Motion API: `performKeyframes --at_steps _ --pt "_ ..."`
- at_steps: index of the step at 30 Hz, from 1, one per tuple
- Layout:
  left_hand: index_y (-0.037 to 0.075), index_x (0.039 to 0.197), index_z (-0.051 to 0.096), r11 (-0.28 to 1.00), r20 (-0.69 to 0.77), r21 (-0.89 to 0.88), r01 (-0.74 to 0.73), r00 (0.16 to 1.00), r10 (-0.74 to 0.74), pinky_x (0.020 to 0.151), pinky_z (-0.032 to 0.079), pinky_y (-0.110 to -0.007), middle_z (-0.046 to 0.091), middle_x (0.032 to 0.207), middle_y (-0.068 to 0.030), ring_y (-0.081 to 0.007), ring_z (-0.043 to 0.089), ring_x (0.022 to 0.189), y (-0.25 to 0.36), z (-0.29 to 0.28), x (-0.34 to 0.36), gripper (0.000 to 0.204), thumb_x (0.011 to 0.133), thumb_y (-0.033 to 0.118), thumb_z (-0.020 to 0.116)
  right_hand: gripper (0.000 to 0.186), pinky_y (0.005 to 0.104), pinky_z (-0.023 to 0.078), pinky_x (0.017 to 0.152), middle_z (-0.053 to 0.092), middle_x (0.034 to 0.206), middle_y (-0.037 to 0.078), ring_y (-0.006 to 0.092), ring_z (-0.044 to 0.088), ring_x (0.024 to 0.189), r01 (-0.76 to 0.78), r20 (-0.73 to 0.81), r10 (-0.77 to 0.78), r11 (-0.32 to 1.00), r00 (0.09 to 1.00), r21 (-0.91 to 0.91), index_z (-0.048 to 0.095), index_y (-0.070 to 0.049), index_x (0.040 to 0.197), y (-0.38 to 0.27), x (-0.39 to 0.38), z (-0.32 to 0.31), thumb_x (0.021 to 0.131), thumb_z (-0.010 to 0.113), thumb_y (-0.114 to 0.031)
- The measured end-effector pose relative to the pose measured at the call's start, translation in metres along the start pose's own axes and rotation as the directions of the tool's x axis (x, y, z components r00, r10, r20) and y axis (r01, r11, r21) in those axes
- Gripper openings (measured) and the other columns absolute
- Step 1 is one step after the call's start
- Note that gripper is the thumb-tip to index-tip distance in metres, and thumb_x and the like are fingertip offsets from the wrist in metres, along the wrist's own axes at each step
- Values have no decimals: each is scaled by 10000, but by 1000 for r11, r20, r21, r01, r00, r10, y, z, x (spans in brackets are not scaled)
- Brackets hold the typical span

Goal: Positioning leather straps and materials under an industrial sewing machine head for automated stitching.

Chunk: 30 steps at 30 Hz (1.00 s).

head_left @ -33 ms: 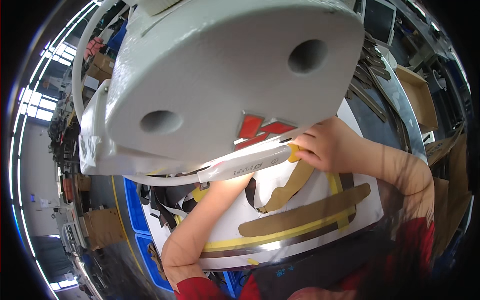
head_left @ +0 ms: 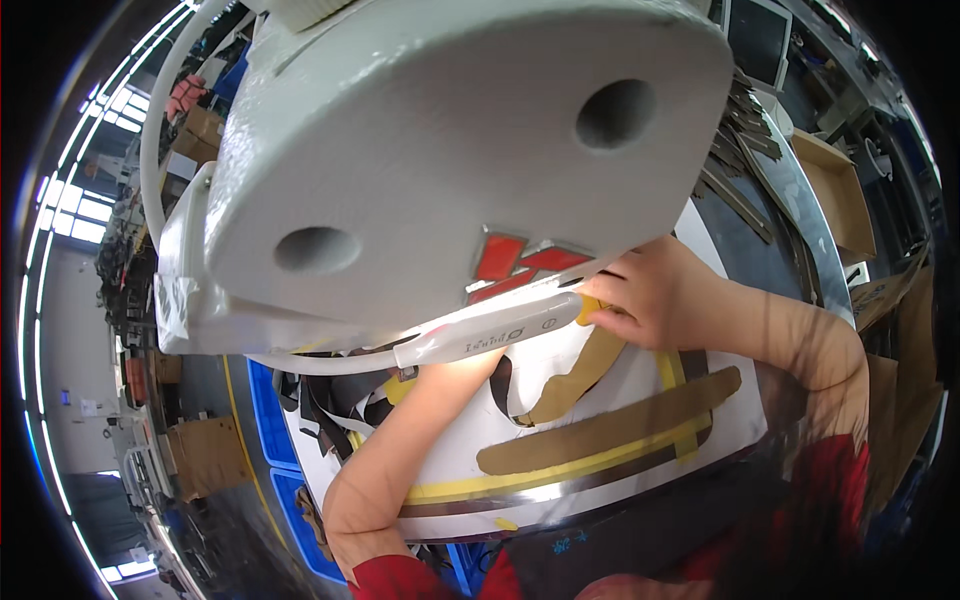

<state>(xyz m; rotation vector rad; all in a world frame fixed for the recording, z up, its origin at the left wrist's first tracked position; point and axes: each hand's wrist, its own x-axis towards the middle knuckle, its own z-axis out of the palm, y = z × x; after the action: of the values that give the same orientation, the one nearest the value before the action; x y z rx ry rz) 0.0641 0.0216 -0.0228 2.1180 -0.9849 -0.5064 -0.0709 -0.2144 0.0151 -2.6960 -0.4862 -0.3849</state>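
Note:
A large white sewing machine head [head_left: 450,180] with a red emblem fills the upper middle. Below it, a white lamp bar [head_left: 490,330] lights the work. My right hand [head_left: 645,295] is beside the lamp's right end, with bent fingers closed round a small yellow piece [head_left: 589,308]; its kind is hard to tell. My left forearm [head_left: 420,430] reaches under the lamp, and the machine hides my left hand. A curved brown fabric piece [head_left: 575,385] lies beneath my right hand. Nearer to me, a long brown strip [head_left: 610,420] rests on the white table [head_left: 735,430].
Yellow tape [head_left: 560,465] runs along the table's front. Dark straps [head_left: 335,410] are heaped at the left, above blue bins [head_left: 275,415]. Brown strips [head_left: 735,195] and an open cardboard box [head_left: 835,195] stand at the far right. A white cable [head_left: 155,130] hangs at the left.
The fingers of my right hand have shifted slightly by the yellow piece. The machine head appears slightly displaced in the picture. The fabric pieces and my left forearm stay as they were.

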Motion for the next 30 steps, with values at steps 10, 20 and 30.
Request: performKeyframes --at_steps 10,20,30 --pt "65 1142 675 969 13 245 -35 999 32 901 485 -388 679 1125 -111 -306 635 1039 24 -1 -6 303 865 186 692 400 533 331 1079 554 1120 68 240 538 1110 -25 47 28 997 999 -76 683 -129 1138 -8 3 2 797 736 -331" --pt "127 1249 643 753 61 494 -435 881 468 864 497 -361 665 1173 -57 -270 641 1013 30 11 -6 451 813 204 730 380 522 325 1102 590 1174 60 230 572 1121 8 14 -8 1000 1000 -29 657 -96 1148 -4 -3 6 836 706 -307" --pt "127 1241 645 797 129 462 -389 919 373 866 502 -378 669 1128 -83 -279 648 992 36 4 -8 462 804 261 718 323 545 319 1102 604 1159 45 231 587 1102 -23 22 22 998 1000 54 667 -108 1138 3 -2 2 850 691 -253"
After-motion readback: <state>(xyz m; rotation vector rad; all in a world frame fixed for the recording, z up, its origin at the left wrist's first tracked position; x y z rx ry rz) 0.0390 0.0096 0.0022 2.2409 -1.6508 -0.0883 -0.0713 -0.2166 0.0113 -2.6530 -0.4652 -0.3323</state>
